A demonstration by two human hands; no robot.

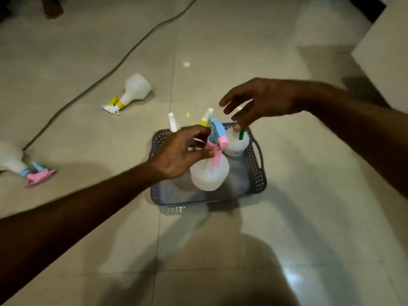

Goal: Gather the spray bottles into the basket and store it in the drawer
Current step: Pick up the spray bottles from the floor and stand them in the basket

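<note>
1. A grey-blue plastic basket [257, 171] with perforated walls and a loop handle on its right side sits on the pale tiled floor [220, 239], near the middle of the view.
2. Several spray bottles stand upright inside it. Nearest is a translucent white bottle with a pink and blue head [209, 175], its pink trigger hanging down over the rounded body.
3. Behind it, at the basket's far right, stands a white bottle with a green trigger [236, 143]. Two more nozzles rise at the far edge: a white nozzle [172, 122] and a white and yellow one [207, 118]; their bodies are hidden.
4. The left hand [178, 154] is at the neck of the pink-and-blue bottle, fingers curled around it; its grip is closed on that bottle.
5. The right hand [262, 100] hovers above the far side of the basket with fingers spread, its grip open, one fingertip touching or just over the green-trigger bottle.
6. Two bottles lie on their sides on the floor, well apart from the basket: a yellow-collared bottle [134, 90] to the far left, and a pink-and-blue-headed bottle [13, 161] at the left edge.
7. A dark cable [123, 62] runs diagonally across the floor.
</note>
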